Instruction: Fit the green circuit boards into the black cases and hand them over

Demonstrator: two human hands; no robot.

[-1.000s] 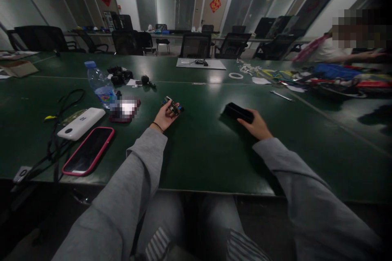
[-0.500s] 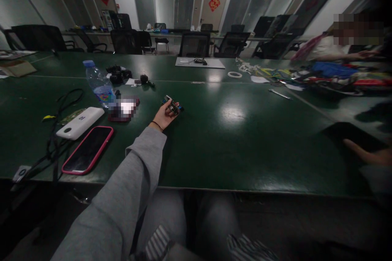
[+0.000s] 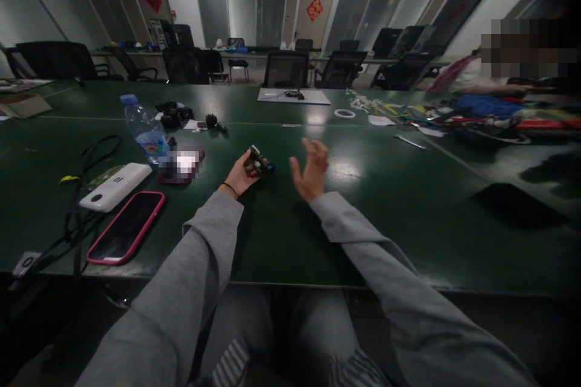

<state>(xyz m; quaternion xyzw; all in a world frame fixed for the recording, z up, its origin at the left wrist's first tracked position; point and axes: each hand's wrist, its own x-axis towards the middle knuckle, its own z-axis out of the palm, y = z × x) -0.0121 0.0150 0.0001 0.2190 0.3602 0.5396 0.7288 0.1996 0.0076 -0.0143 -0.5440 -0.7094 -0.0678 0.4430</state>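
Blue shows at one end of a dark circuit board, which is gripped in the left hand, left of centre and back from the near edge of the surface; whether it rests there, cannot tell. Right hand just beyond the board's other side: open, thumb apart from fingers, blurred, board untouched by it. Black case lies well to the right, back from the near edge. Leftward: pink-rimmed phone close to the near edge, white power bank just beside it, water bottle farther back. White panel by the far edge; white ring and metal wrench toward the right. Far right: person near a coloured heap.
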